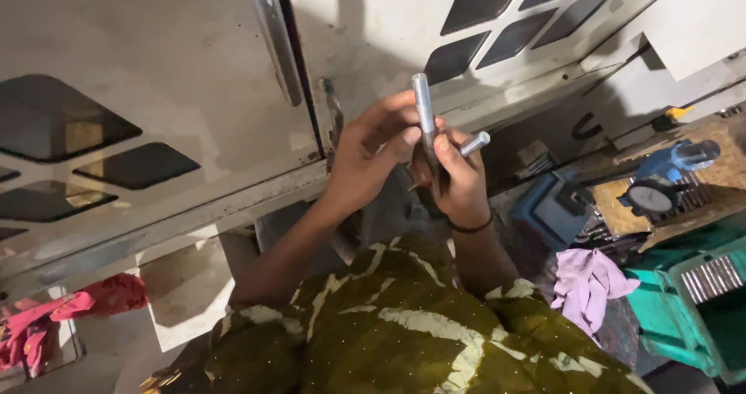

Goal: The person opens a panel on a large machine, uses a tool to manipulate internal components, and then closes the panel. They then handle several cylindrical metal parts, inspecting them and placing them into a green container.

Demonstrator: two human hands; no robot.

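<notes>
Head view, item list. Left hand (pixel 371 149): grip closed, thumb and fingers pinching long metal rod (pixel 423 102), which rises upright above the grip. Right hand (pixel 458 180): grip closed round second rod (pixel 475 143), angled out to the right. Advice: keep both pinches firm and rods apart. Purple cloth (pixel 588 281) lies below right.

A single head-worn camera looks steeply down over the wearer's olive, cream-patterned garment (pixel 404 332), close above both raised hands. It faces the off-white metal machine cabinet with dark diamond-shaped windows (pixel 194 67), which fills the upper frame. Right of that cabinet the view reaches a green plastic crate (pixel 684 308).
</notes>
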